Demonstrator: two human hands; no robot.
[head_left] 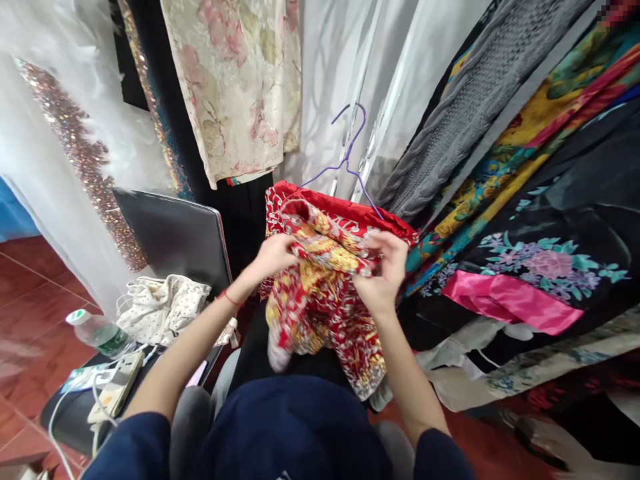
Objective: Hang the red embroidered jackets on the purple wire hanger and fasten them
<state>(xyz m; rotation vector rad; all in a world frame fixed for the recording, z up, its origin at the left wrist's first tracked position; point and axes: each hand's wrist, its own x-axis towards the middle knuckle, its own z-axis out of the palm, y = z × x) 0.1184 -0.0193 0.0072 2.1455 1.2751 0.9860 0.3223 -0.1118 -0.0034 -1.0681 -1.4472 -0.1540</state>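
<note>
A red garment with gold and silver embroidery (pixel 320 307) lies across my lap, its far part spread toward a purple wire hanger (pixel 345 160). The hanger's hook points away from me, and its lower arms run into the red cloth. My left hand (pixel 277 257) pinches the near folded edge of the garment on the left side. On the right, my right hand (pixel 385 270) grips the same edge between thumb and fingers. Between the two hands the fabric is bunched into a fold. The cloth's lower left corner is blurred.
Hanging clothes line the right, including a grey cable-knit piece (pixel 495 87) and a black embroidered garment (pixel 545 260). On the left stand a dark laptop (pixel 175 240), a spotted white cloth (pixel 160 307), a plastic bottle (pixel 100 333) and a power strip (pixel 117 387) with cables. A floral cloth (pixel 235 87) hangs ahead.
</note>
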